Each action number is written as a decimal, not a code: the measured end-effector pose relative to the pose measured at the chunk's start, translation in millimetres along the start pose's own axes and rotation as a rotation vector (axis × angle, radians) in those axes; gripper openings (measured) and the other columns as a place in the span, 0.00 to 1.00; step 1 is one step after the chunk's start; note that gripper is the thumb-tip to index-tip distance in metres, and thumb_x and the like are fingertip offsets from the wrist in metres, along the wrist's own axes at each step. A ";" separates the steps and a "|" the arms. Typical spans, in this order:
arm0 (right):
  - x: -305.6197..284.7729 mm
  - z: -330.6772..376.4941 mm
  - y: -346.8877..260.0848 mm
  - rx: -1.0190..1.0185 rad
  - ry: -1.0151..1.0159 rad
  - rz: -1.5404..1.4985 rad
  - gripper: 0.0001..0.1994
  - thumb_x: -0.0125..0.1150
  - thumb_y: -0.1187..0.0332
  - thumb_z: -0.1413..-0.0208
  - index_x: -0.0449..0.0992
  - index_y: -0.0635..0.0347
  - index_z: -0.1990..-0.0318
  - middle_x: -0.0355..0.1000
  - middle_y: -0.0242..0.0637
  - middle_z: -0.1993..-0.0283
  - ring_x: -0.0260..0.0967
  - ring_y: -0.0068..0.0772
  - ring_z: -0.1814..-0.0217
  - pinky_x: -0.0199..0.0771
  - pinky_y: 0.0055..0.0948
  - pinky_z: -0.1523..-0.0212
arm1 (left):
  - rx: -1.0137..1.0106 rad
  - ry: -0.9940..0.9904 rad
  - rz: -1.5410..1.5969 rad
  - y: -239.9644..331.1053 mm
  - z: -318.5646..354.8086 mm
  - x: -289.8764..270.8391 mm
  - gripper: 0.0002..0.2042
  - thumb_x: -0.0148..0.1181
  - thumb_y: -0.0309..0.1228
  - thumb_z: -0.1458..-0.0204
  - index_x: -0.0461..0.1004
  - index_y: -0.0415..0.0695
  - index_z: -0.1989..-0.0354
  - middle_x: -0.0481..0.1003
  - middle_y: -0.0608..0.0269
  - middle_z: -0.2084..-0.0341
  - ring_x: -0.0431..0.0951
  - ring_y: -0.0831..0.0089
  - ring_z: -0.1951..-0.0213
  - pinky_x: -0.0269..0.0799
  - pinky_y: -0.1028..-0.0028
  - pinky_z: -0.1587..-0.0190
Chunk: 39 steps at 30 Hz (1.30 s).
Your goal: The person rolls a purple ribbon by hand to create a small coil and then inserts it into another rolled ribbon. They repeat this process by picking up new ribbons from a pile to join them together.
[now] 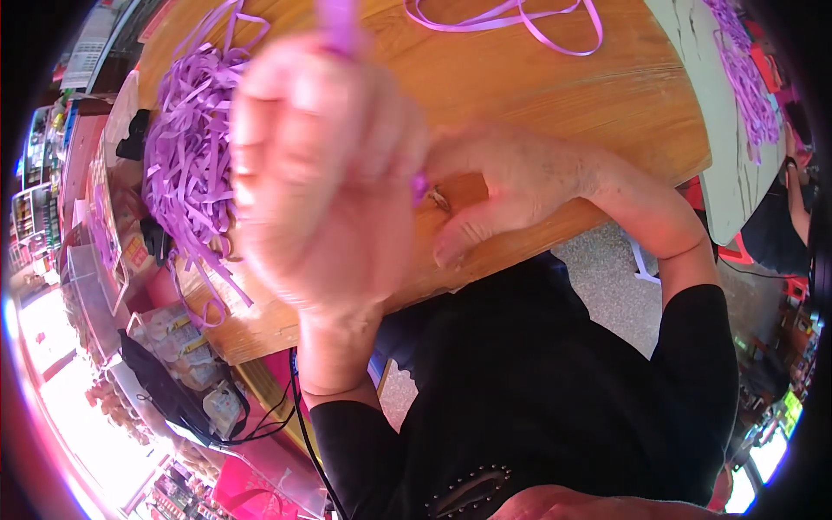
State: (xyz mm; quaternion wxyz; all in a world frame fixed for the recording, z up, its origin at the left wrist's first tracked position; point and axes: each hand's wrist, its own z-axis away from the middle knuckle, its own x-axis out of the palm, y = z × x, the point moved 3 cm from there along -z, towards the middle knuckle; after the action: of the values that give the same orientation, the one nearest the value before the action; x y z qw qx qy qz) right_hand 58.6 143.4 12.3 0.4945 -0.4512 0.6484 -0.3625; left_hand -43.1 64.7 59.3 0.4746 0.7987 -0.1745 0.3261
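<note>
My left hand (321, 165) is raised close to the camera, blurred, fingers closed around a purple ribbon strip (340, 24) that sticks up above it. My right hand (511, 186) rests just right of it over the wooden table (589, 95), thumb and fingers pinching the lower end of the purple ribbon (419, 185). A heap of cut purple ribbon strips (186, 165) lies on the table to the left of my left hand.
A long loose purple ribbon (529, 26) curls at the table's far edge. More purple strips (745, 78) lie on a pale table at the far right. Shelves, boxes and a black cable crowd the left and lower left.
</note>
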 end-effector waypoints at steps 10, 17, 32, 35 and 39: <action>-54.3 22.2 8.6 0.064 0.229 0.097 0.08 0.61 0.76 0.51 0.77 0.64 0.62 0.72 0.31 0.70 0.69 0.21 0.65 0.68 0.20 0.62 | 0.248 0.129 0.228 96.4 10.1 -31.1 0.05 0.49 0.28 0.43 0.69 0.39 0.65 0.49 0.72 0.84 0.47 0.80 0.82 0.43 0.77 0.77; -80.7 41.2 15.3 0.174 0.445 -0.028 0.07 0.59 0.74 0.47 0.77 0.64 0.61 0.73 0.30 0.65 0.68 0.19 0.62 0.70 0.19 0.59 | 0.572 0.693 -0.682 107.9 33.7 -97.7 0.05 0.54 0.25 0.46 0.72 0.37 0.64 0.68 0.67 0.78 0.65 0.77 0.76 0.62 0.78 0.72; -55.2 10.4 2.5 0.021 0.330 0.026 0.07 0.61 0.74 0.49 0.76 0.65 0.62 0.73 0.31 0.68 0.70 0.18 0.67 0.71 0.18 0.64 | -0.294 0.223 -0.816 -39.6 20.5 -31.7 0.09 0.58 0.26 0.47 0.72 0.38 0.59 0.73 0.63 0.71 0.71 0.80 0.65 0.67 0.81 0.61; -65.4 21.6 11.3 0.096 0.360 0.003 0.07 0.60 0.74 0.47 0.76 0.64 0.61 0.73 0.31 0.69 0.70 0.18 0.67 0.71 0.18 0.64 | -0.115 0.322 -0.934 -19.8 24.6 -50.0 0.05 0.57 0.25 0.47 0.73 0.37 0.64 0.71 0.68 0.76 0.69 0.84 0.70 0.65 0.82 0.67; -83.3 39.4 22.7 0.263 0.375 0.060 0.07 0.57 0.72 0.45 0.76 0.63 0.60 0.73 0.30 0.68 0.70 0.18 0.67 0.70 0.18 0.63 | 0.129 0.215 -1.708 17.9 26.3 -66.4 0.06 0.61 0.24 0.52 0.73 0.40 0.66 0.70 0.65 0.79 0.69 0.76 0.74 0.65 0.77 0.70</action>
State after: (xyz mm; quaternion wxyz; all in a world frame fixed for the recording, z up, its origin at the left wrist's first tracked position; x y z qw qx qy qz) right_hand 100.3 228.5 7.9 0.4303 -0.2882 0.6893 -0.5066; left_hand -92.5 31.0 16.4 0.5247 0.6466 0.5506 -0.0591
